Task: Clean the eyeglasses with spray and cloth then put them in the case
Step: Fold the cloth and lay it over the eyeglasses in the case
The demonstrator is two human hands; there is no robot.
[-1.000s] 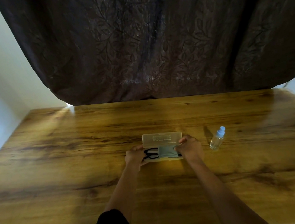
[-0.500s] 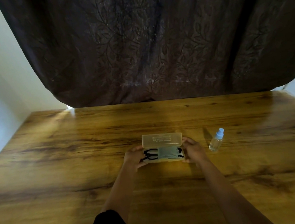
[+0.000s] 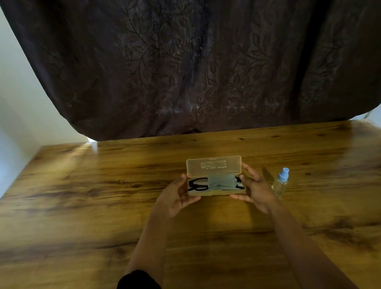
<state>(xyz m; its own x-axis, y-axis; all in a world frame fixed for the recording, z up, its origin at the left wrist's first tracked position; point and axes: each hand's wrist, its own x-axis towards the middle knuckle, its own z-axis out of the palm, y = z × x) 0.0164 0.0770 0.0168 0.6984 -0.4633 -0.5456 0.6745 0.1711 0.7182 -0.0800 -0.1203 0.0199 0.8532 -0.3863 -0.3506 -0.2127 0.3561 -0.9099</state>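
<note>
A translucent yellowish eyeglass case stands open at the middle of the wooden table, its lid upright at the back. Inside lie black eyeglasses with a folded pale grey-blue cloth over their middle. My left hand cups the case's left end, thumb at the front edge and fingers reaching up to the lid's corner. My right hand cups the right end the same way. A small clear spray bottle with a light blue cap stands just right of my right hand.
The wooden table stretches wide on both sides and toward me. A dark patterned curtain hangs behind its far edge. Pale walls close in on the left and right.
Both hands have come off the top of the glasses and cloth and moved out to the two ends of the case, palms now turned toward each other. The case and bottle stay put.
</note>
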